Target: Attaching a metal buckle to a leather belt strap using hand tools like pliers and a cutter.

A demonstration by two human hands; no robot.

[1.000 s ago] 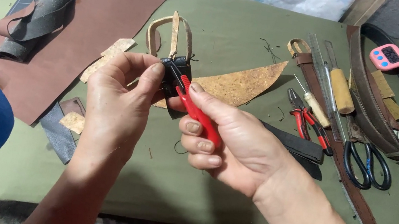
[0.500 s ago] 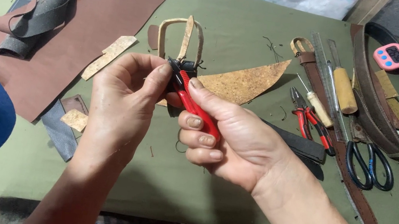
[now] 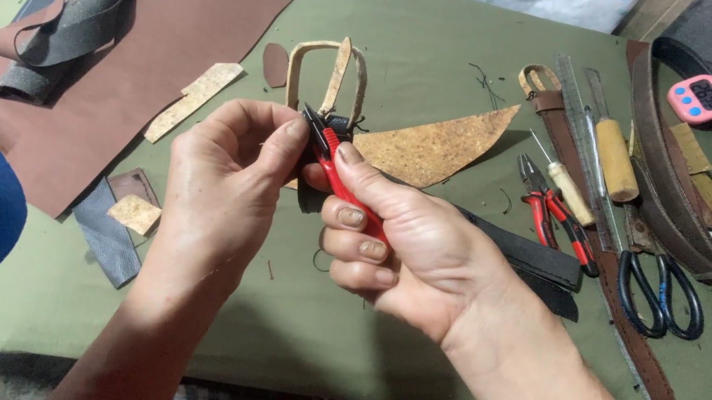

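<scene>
Nearest to us, our right hand (image 3: 411, 248) was wrapped tight around a small pair of red-handled snips with black blades (image 3: 334, 168), thumb pressing along the top handle. Our left hand (image 3: 224, 183) met it just above, fingertips pinched together on a small dark leather piece (image 3: 337, 125) at the blade tips; whether the blades were open or shut we could not tell, since the fingers hid them. Both hands hovered over the olive-green cloth work surface (image 3: 304, 336).

Just beyond the hands lay a tan strap loop (image 3: 330, 66) and a wedge-shaped offcut of cork-like sheet (image 3: 442, 147). Farther left sat a large brown leather sheet (image 3: 173, 25) with a rolled dark grey strip (image 3: 79, 14) on it. To the right were red-handled pliers (image 3: 557, 210), black-handled scissors (image 3: 658, 294) and, farthest off, a pink timer (image 3: 701, 97).

We judged the main risk to be the left fingertips: they sat so close to the blade tips that a squeeze could nick skin, or cut the leather off line if the piece slipped in the pinch.
</scene>
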